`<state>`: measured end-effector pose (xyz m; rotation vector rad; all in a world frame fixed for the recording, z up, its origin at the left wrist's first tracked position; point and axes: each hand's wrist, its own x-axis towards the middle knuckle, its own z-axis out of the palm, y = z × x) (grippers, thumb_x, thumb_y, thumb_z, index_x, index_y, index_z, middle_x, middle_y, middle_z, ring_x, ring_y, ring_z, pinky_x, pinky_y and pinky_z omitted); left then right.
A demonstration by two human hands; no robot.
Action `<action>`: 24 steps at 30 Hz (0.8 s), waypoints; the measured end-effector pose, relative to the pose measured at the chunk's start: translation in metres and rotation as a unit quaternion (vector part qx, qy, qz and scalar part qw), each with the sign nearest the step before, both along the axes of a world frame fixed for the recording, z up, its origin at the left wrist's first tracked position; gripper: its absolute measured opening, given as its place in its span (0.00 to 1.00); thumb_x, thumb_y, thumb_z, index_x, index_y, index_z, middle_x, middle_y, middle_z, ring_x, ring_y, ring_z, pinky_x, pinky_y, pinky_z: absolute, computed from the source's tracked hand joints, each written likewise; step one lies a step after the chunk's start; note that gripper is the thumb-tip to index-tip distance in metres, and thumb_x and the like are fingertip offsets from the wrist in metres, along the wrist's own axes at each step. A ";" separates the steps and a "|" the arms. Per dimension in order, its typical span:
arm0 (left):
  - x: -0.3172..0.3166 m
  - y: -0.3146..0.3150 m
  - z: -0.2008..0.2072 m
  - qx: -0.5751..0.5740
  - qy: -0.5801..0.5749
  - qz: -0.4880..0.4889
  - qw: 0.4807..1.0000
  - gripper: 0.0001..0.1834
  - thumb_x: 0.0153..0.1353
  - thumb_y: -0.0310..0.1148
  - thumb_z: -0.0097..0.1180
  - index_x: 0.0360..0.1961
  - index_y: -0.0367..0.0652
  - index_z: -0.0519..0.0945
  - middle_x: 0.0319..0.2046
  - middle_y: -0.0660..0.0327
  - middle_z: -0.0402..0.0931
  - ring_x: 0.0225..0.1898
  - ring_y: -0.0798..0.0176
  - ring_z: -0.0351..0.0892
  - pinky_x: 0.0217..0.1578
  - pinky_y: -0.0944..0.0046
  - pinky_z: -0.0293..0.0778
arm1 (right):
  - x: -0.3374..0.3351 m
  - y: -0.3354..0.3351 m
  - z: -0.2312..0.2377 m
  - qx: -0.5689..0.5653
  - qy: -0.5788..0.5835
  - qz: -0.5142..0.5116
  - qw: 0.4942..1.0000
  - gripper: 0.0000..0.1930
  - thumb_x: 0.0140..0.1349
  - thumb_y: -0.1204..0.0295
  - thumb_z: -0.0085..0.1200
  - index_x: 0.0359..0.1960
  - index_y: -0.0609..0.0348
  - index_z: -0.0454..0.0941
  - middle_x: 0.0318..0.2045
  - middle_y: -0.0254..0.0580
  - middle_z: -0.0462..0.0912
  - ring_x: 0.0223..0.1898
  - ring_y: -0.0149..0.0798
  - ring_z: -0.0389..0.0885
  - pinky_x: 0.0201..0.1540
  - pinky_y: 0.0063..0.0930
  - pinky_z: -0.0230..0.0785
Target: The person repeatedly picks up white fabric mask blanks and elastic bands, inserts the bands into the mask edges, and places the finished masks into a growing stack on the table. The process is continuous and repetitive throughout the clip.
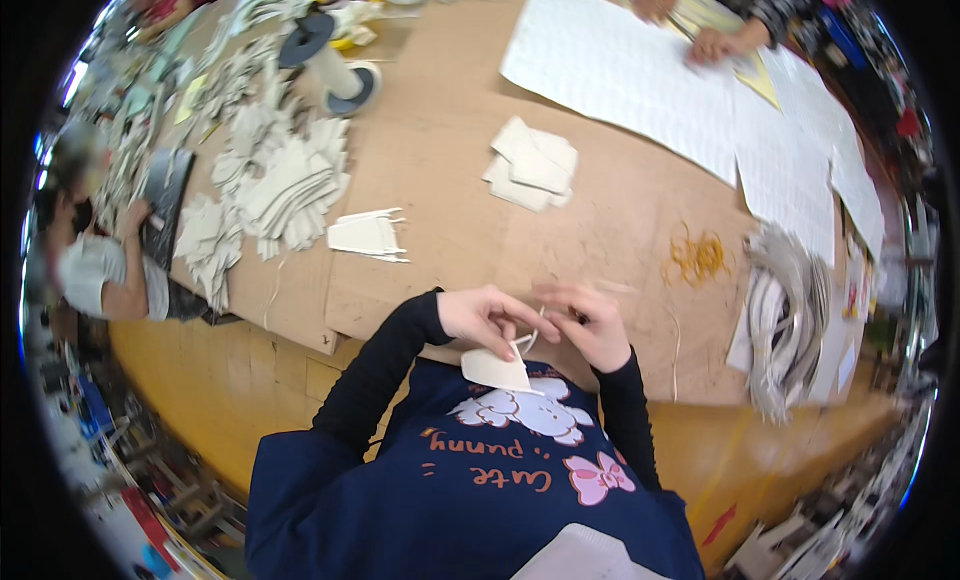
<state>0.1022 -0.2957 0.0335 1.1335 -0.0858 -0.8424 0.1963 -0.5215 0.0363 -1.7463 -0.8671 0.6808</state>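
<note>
Near the table's front edge, in front of my body, I hold a small cream fabric pouch. My left hand pinches its upper edge between thumb and fingers. A thin white cord rises from the pouch to the fingertips of my right hand. Those fingers are closed together, partly blurred, with the cord at their tips. On the table, left of and beyond my left hand, lies a small stack of similar pouches with cord ends. Flat cream fabric pieces are stacked farther off, near the middle.
A big heap of cream fabric pieces covers the left side, by a cord spool. At right are yellow rubber bands and a cord bundle. White sheets lie under a co-worker's hands; another person sits left.
</note>
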 end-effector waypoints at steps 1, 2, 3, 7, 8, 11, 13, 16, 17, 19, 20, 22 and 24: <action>0.001 0.005 0.001 -0.014 -0.035 0.018 0.999 0.29 0.54 0.18 0.65 0.60 0.44 0.79 0.46 0.61 0.83 0.28 0.79 0.72 0.37 0.75 0.72 | 0.003 0.007 -0.003 -0.026 0.020 0.006 0.999 0.10 0.56 0.80 0.61 0.40 0.62 0.84 0.40 0.43 0.85 0.33 0.35 0.80 0.35 0.24 0.68; 0.000 0.012 0.002 0.004 -0.057 0.004 0.998 0.32 0.55 0.18 0.65 0.63 0.41 0.74 0.32 0.66 0.79 0.30 0.77 0.75 0.37 0.74 0.72 | 0.001 0.010 -0.004 -0.021 0.002 0.008 1.000 0.08 0.57 0.80 0.61 0.39 0.63 0.84 0.37 0.42 0.85 0.31 0.34 0.79 0.34 0.23 0.68; -0.006 0.019 0.004 0.026 -0.043 0.050 0.998 0.33 0.54 0.17 0.65 0.63 0.41 0.72 0.36 0.64 0.79 0.32 0.76 0.77 0.38 0.73 0.73 | 0.001 0.012 -0.006 -0.019 -0.019 0.007 1.000 0.06 0.57 0.80 0.61 0.37 0.63 0.84 0.35 0.41 0.85 0.29 0.33 0.78 0.32 0.22 0.67; -0.032 0.074 0.015 0.211 -0.048 0.216 0.952 0.37 0.51 0.15 0.65 0.62 0.42 0.65 0.43 0.60 0.75 0.37 0.68 0.84 0.38 0.70 0.80 | 0.002 0.007 -0.009 -0.020 0.008 -0.076 0.997 0.05 0.56 0.81 0.62 0.34 0.64 0.83 0.33 0.40 0.84 0.27 0.31 0.76 0.29 0.21 0.63; -0.037 0.092 0.018 0.298 -0.043 0.267 0.915 0.34 0.51 0.16 0.64 0.60 0.41 0.67 0.36 0.62 0.76 0.34 0.70 0.83 0.37 0.71 0.79 | 0.004 0.005 -0.009 0.003 -0.002 -0.089 0.996 0.05 0.56 0.81 0.62 0.34 0.64 0.83 0.33 0.40 0.84 0.28 0.32 0.76 0.30 0.22 0.63; -0.043 0.142 0.024 0.430 -0.086 0.297 0.848 0.33 0.51 0.19 0.66 0.60 0.40 0.70 0.34 0.63 0.77 0.35 0.71 0.81 0.39 0.70 0.77 | 0.008 0.002 -0.008 0.063 -0.049 -0.131 0.988 0.04 0.55 0.80 0.63 0.33 0.64 0.83 0.34 0.39 0.85 0.30 0.34 0.76 0.33 0.25 0.64; -0.039 0.147 0.022 0.548 -0.164 0.299 0.763 0.37 0.50 0.20 0.66 0.63 0.41 0.69 0.41 0.61 0.80 0.42 0.68 0.79 0.46 0.67 0.75 | 0.007 0.003 -0.008 0.046 -0.040 -0.142 0.988 0.04 0.57 0.78 0.62 0.34 0.63 0.84 0.36 0.40 0.86 0.35 0.36 0.79 0.40 0.27 0.68; -0.022 0.112 0.018 0.585 -0.378 0.316 0.644 0.38 0.50 0.23 0.68 0.64 0.42 0.69 0.45 0.59 0.79 0.50 0.63 0.78 0.51 0.61 0.73 | 0.003 0.007 -0.006 0.022 0.008 -0.147 0.989 0.06 0.59 0.76 0.60 0.37 0.63 0.85 0.34 0.42 0.87 0.37 0.35 0.83 0.43 0.27 0.72; -0.015 0.091 0.017 0.498 -0.347 0.305 0.734 0.36 0.51 0.23 0.67 0.63 0.41 0.70 0.46 0.58 0.78 0.50 0.63 0.78 0.50 0.62 0.74 | 0.000 0.008 -0.004 -0.016 0.070 -0.150 0.986 0.07 0.61 0.75 0.59 0.38 0.64 0.85 0.33 0.43 0.88 0.37 0.34 0.84 0.43 0.27 0.74; -0.007 0.045 0.016 0.301 -0.242 0.306 0.870 0.30 0.54 0.22 0.65 0.60 0.38 0.73 0.47 0.56 0.78 0.48 0.64 0.78 0.48 0.65 0.74 | -0.006 0.015 -0.001 0.031 0.113 -0.155 0.981 0.09 0.62 0.73 0.57 0.40 0.66 0.84 0.30 0.43 0.87 0.32 0.32 0.85 0.38 0.27 0.76; -0.004 0.017 0.013 0.199 -0.168 0.323 0.910 0.26 0.56 0.21 0.64 0.58 0.37 0.75 0.47 0.56 0.78 0.47 0.64 0.79 0.46 0.65 0.75 | -0.011 0.017 0.001 0.039 0.153 -0.162 0.974 0.10 0.63 0.73 0.57 0.40 0.67 0.83 0.30 0.41 0.87 0.32 0.30 0.85 0.38 0.24 0.75; 0.006 -0.013 0.005 0.097 -0.121 0.348 0.924 0.17 0.58 0.19 0.62 0.50 0.35 0.80 0.46 0.55 0.78 0.44 0.65 0.79 0.43 0.68 0.76 | -0.017 0.021 0.007 0.087 0.186 -0.169 0.964 0.10 0.63 0.71 0.57 0.40 0.66 0.84 0.28 0.40 0.86 0.30 0.29 0.85 0.36 0.23 0.75; 0.010 -0.028 -0.007 0.140 -0.166 0.392 0.894 0.05 0.58 0.17 0.61 0.35 0.31 0.84 0.41 0.55 0.80 0.41 0.65 0.80 0.40 0.68 0.76 | -0.022 0.018 0.011 0.092 0.180 -0.177 0.963 0.10 0.62 0.70 0.58 0.38 0.64 0.85 0.26 0.42 0.86 0.28 0.32 0.85 0.35 0.25 0.75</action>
